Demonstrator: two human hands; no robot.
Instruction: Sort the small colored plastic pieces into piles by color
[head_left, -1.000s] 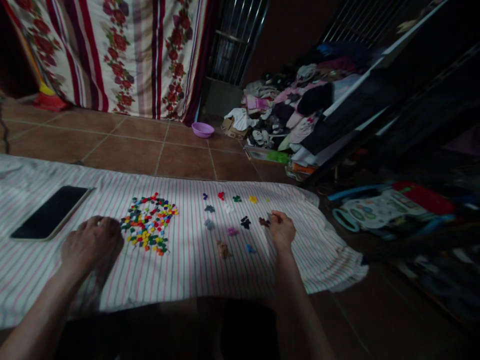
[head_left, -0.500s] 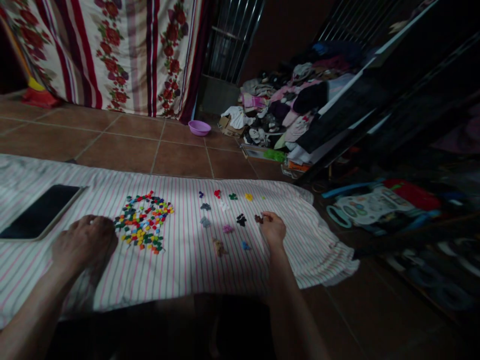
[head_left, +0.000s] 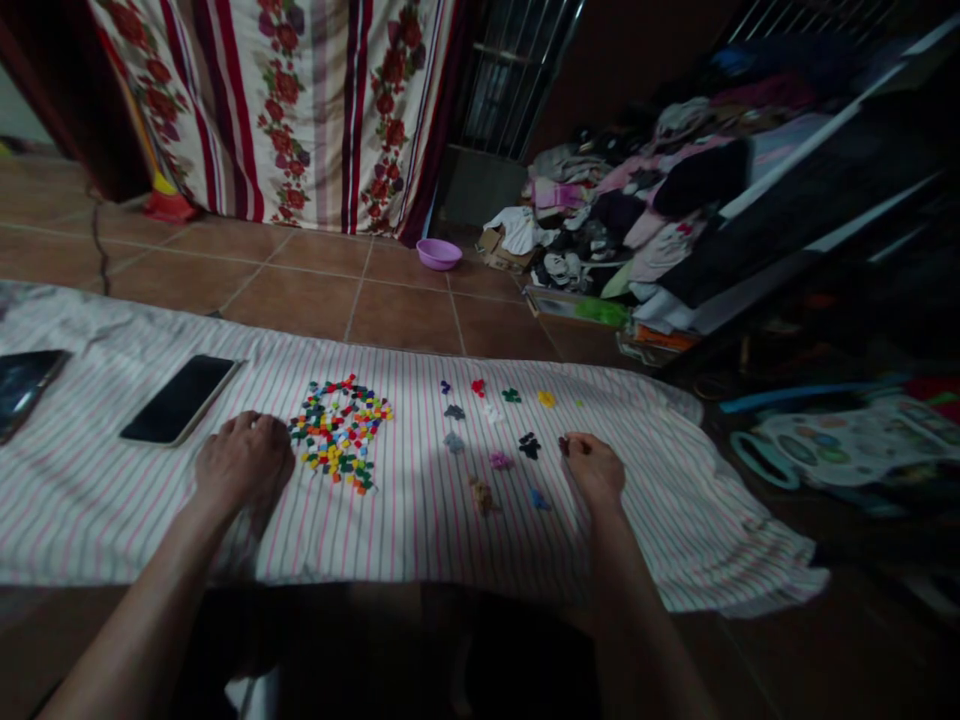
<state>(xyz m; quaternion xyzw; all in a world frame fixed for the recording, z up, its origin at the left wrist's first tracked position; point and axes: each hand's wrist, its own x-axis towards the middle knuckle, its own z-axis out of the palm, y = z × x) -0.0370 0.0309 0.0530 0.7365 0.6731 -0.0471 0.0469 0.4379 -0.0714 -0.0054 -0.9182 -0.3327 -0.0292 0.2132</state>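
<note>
Palm down, my left hand [head_left: 238, 458] rests on the striped cloth with its fingers loosely stretched, just left of a mixed heap of small coloured beads [head_left: 341, 430]. On the right, my right hand [head_left: 596, 468] has its thumb and fingers pinched together at a little group of brown beads [head_left: 564, 446], partly covered by the fingertips. Black beads [head_left: 529, 445] lie just left of that hand, and blue beads [head_left: 538, 499] lie below them. Other single-colour groups stand nearby, among them pink beads [head_left: 500, 460], tan beads [head_left: 481, 494] and yellow beads [head_left: 546, 398].
A phone [head_left: 180, 400] lies left of my left hand, and another dark device [head_left: 26, 385] sits at the far left. The striped cloth [head_left: 405, 540] covers the work surface. Beyond it are a purple basin [head_left: 439, 254] and a heap of clothes [head_left: 637, 200].
The view has swung left, so everything appears further right and the second device has come into sight. My right fingers now cover more of the brown beads. My left hand stays beside the mixed heap.
</note>
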